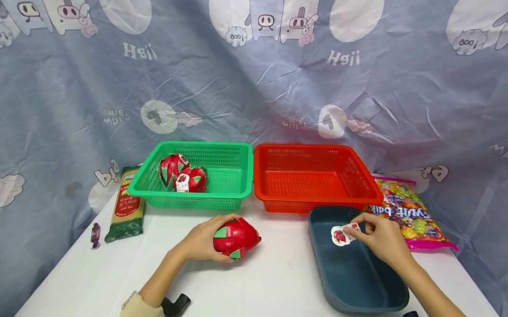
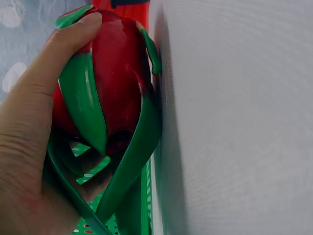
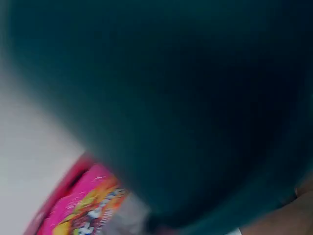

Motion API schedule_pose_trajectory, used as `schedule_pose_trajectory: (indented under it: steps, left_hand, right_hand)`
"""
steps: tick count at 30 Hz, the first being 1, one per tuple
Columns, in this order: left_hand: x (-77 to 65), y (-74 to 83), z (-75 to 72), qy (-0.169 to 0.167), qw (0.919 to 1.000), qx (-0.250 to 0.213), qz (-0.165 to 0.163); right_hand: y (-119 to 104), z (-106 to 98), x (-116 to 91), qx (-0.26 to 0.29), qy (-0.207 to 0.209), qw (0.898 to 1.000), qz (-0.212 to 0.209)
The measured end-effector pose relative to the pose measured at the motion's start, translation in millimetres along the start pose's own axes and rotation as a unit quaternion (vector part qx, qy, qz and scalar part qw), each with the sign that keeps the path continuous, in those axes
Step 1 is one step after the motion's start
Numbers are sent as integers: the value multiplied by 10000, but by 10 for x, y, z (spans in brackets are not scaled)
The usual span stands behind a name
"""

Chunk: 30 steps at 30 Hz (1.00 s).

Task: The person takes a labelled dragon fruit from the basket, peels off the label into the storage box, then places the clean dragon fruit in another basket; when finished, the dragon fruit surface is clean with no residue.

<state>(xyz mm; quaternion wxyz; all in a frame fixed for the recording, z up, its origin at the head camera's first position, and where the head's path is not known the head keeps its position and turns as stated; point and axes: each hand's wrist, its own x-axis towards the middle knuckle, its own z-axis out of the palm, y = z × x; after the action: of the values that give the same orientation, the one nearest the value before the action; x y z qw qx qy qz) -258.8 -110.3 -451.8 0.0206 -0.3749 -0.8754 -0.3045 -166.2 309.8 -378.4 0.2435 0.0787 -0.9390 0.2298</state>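
Note:
My left hand (image 1: 205, 237) grips a red dragon fruit (image 1: 238, 238) with green leaf tips, low over the white table in front of the baskets. In the left wrist view the thumb lies along the fruit's side, and long green leaves (image 2: 134, 161) hang toward the palm. Over the dark blue tub (image 1: 317, 263), my right hand (image 1: 380, 235) pinches a white sticker (image 1: 341, 236) printed with a dragon fruit. The tub's dark wall (image 3: 122, 112) fills most of the right wrist view and hides the sticker there.
Two dragon fruits (image 1: 192, 180) with stickers lie in the green basket (image 1: 226, 202). Beside it stands a red basket (image 1: 316, 206). A pasta packet (image 1: 126, 209) and a small wrapped candy (image 1: 95, 235) are at left. A colourful candy bag (image 1: 417, 215) lies at right.

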Motion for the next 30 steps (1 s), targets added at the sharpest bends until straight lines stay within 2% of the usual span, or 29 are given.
schedule_pose_trajectory:
  steps: [3,6,13,18,25,30]
  left_hand:
    - [-6,-2,-2,7,10000,6,-84]
    - [-3,-2,-3,40,9999,14,-128]
    - [-5,-13,18,60,9999,41,-71]
    - [-22,-17,31,121,9999,56,-1]
    - [-25,-10,41,164,9998,67,-14]
    - [-16,-6,25,141,9999,53,-32]
  right_hand:
    - [159,123,16,-53,-439,9990,-19]
    - [269,271,46,53,-689,9976,-78]
    - [439,550,82,52,-1046,9941,-269]
    - [496,692,36,-94,-1276,9918,-23]
    - [472,744,-21,-538,-1597,9854,234]
    - [400,711,-75,-871,-1533,9842,175]
